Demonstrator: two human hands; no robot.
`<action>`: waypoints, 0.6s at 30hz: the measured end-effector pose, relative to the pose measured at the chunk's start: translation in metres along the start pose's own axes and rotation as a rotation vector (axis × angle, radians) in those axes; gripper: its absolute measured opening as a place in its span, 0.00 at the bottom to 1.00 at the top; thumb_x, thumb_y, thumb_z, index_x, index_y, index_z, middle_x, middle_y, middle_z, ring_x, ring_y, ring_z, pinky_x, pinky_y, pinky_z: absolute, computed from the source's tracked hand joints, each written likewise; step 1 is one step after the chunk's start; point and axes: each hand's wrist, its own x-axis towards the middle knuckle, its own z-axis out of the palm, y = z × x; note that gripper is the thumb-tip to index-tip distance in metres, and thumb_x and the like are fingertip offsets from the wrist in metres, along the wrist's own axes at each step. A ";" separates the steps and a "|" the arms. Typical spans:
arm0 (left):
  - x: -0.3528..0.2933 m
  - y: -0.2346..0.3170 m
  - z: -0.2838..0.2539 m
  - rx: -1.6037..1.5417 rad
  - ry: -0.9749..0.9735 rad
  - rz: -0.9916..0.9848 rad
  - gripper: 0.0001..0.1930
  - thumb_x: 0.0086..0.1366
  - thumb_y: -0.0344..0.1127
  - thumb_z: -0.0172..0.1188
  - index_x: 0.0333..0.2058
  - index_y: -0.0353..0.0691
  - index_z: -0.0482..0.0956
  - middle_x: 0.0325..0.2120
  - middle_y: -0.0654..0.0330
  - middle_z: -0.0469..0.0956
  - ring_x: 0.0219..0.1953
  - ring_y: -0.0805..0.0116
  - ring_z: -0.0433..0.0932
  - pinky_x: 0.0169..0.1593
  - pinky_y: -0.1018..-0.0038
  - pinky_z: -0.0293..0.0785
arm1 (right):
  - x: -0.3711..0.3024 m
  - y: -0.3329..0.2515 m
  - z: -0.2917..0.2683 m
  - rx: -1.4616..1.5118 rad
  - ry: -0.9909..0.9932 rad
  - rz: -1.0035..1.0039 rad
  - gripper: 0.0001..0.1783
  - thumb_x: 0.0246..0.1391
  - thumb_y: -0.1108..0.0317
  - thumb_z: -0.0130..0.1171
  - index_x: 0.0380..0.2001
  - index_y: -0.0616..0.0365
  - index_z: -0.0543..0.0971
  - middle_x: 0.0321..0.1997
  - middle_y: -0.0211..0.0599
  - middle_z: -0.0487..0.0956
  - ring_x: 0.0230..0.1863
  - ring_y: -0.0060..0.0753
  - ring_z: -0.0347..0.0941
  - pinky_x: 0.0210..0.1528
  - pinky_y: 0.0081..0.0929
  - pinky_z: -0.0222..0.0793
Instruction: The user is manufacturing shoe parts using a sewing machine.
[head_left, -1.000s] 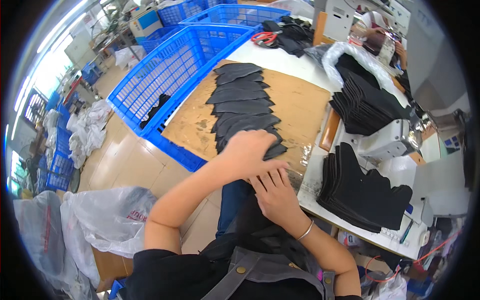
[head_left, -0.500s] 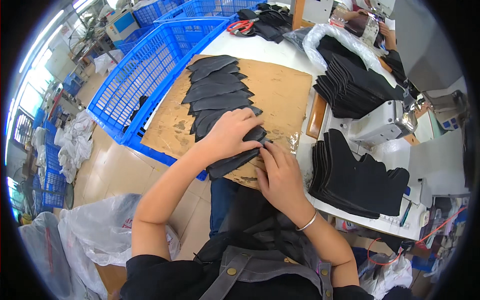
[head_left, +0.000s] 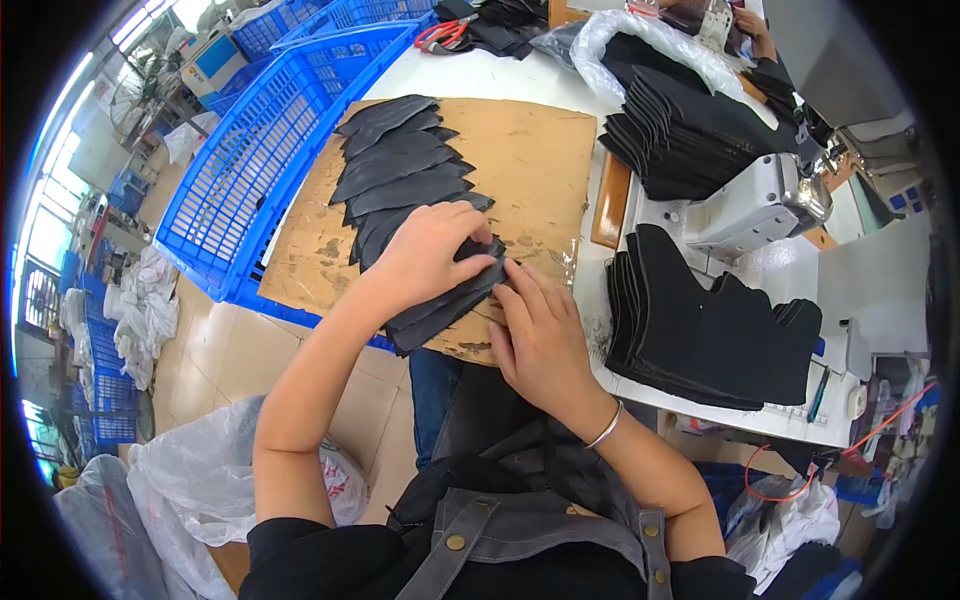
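Thin black pieces with pointed ends [head_left: 400,160], like leather or coated fabric, overlap in a row down a worn brown board [head_left: 540,160]. Over the near end of that row, my left hand [head_left: 425,255] curls its fingers, thumb against the edge of a black piece [head_left: 487,272]. My right hand [head_left: 545,345], with a silver bangle at the wrist, has its fingertips on the right end of the same piece. The two hands almost meet there. Part of the row is hidden beneath my left hand.
A blue plastic crate [head_left: 172,222] stands left of the board. On the white table are red-handled scissors [head_left: 443,35], stacked black cut pieces [head_left: 710,310], another stack behind [head_left: 680,130] and a sewing machine [head_left: 760,205]. Another person's hand [head_left: 752,28] shows at the far right.
The whole view has shifted, so the board and table appear farther left and slightly higher. Both hands stay at the near end of the row, with only small finger movements.
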 end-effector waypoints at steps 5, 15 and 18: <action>0.000 0.003 0.007 -0.035 0.069 -0.058 0.15 0.52 0.39 0.68 0.32 0.39 0.74 0.29 0.58 0.72 0.34 0.60 0.74 0.37 0.67 0.69 | -0.001 0.000 0.002 0.023 0.005 0.009 0.20 0.51 0.67 0.58 0.47 0.67 0.72 0.57 0.54 0.68 0.61 0.52 0.62 0.63 0.44 0.55; 0.002 -0.002 0.007 -0.180 0.002 -0.160 0.16 0.51 0.38 0.69 0.33 0.39 0.74 0.27 0.59 0.68 0.30 0.64 0.70 0.34 0.70 0.69 | 0.000 0.001 0.002 0.017 0.018 0.002 0.21 0.51 0.68 0.58 0.47 0.68 0.71 0.56 0.55 0.69 0.60 0.53 0.63 0.63 0.44 0.55; 0.000 -0.005 0.010 -0.197 0.069 -0.110 0.12 0.52 0.32 0.65 0.34 0.39 0.73 0.27 0.59 0.69 0.30 0.63 0.70 0.35 0.69 0.69 | -0.001 0.002 0.003 0.009 0.019 0.003 0.21 0.51 0.67 0.57 0.47 0.68 0.71 0.56 0.54 0.69 0.60 0.52 0.63 0.64 0.44 0.55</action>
